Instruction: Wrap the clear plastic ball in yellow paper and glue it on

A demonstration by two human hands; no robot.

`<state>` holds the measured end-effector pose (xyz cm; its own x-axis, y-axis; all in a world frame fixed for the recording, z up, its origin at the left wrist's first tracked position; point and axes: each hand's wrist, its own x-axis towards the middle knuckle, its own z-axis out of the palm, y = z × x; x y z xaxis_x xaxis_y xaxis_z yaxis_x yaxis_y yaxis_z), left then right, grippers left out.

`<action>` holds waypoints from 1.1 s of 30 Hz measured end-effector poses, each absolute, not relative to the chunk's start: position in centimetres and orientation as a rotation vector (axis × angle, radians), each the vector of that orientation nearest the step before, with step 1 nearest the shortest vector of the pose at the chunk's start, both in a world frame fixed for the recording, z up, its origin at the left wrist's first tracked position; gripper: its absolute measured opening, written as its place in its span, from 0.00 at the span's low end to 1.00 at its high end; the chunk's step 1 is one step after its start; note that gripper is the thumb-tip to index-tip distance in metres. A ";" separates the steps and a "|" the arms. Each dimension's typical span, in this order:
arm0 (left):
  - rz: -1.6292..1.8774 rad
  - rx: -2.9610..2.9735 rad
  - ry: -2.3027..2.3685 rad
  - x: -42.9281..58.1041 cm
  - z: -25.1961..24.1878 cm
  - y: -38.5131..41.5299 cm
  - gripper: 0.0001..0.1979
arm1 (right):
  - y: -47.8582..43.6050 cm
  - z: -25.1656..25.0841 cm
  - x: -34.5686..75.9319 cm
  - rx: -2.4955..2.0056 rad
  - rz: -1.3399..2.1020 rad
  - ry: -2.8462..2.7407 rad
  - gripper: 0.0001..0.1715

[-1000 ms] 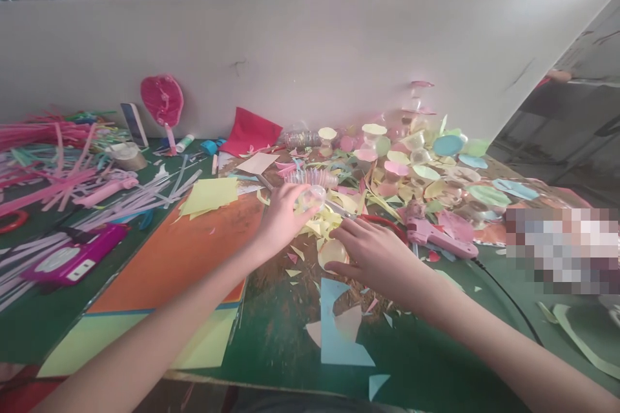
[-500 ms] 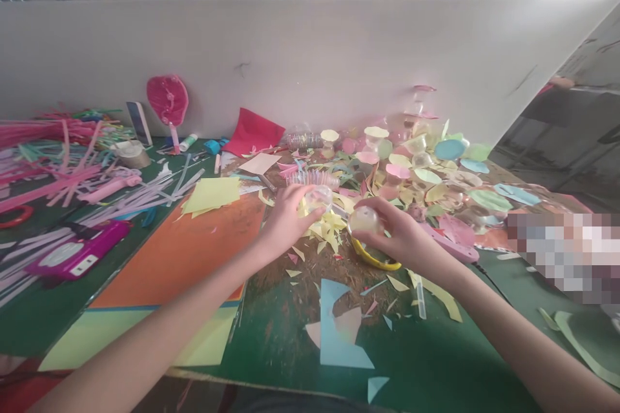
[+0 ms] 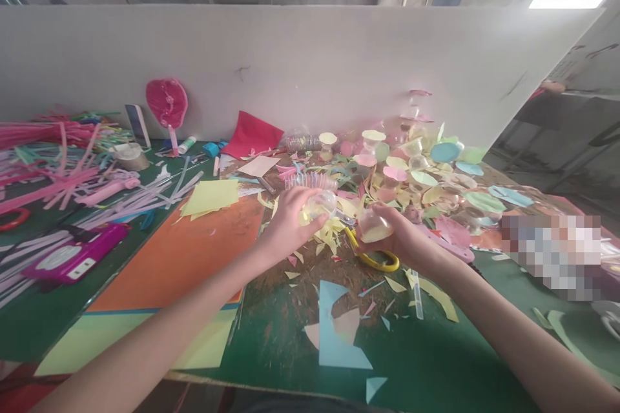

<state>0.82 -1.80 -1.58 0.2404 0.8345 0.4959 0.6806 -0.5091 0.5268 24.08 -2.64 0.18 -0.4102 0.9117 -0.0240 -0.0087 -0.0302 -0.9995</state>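
My left hand point(image 3: 290, 216) is closed around a small clear plastic cup-shaped piece point(image 3: 323, 202), its rounded side showing. To its right, my right hand point(image 3: 394, 229) grips a second clear plastic cup-shaped piece point(image 3: 374, 228), which is tilted. The two pieces are held apart, above a pile of yellow paper scraps point(image 3: 330, 232). Below the right hand lie yellow-handled scissors point(image 3: 375, 262), partly covered by the hand and the piece in it. A pale blue paper offcut point(image 3: 334, 335) rests nearer the table's front edge.
Paper discs and clear plastic pieces point(image 3: 421, 174) crowd the back right. Orange paper point(image 3: 179, 264) and yellow sheets point(image 3: 210, 199) lie left of my hands. A purple power strip point(image 3: 75, 255), pink strips point(image 3: 48, 135) and a pink hand mirror-shaped object point(image 3: 167, 103) are farther left.
The piece in my right hand has tilted and shifted slightly right, showing more of the scissors. My left hand has turned its piece a little.
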 end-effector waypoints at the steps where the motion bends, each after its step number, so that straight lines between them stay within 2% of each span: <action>1: 1.122 2.319 1.426 0.8 -1.6 -1.8 0.19 | -2.6 0.1 24.1 -0.968 1.591 -1.448 0.18; 4: 1.120 2.346 1.406 0.8 -1.7 -1.9 0.19 | -2.8 0.2 24.0 -0.948 1.704 -1.302 0.13; 10: 1.145 2.353 1.392 1.0 -1.6 -2.0 0.19 | -3.1 1.1 23.8 -0.997 1.521 -1.278 0.20; 16: 1.133 2.380 1.350 1.3 -1.6 -2.4 0.19 | -2.8 0.5 24.4 -1.075 1.377 -1.368 0.16; 24: 1.095 2.469 1.318 1.6 -1.5 -3.0 0.21 | -2.1 -0.4 24.6 -1.201 0.888 -1.660 0.31; 33: 1.003 2.574 1.256 2.2 -1.5 -3.6 0.19 | -2.6 -0.5 23.8 -1.137 0.894 -1.790 0.30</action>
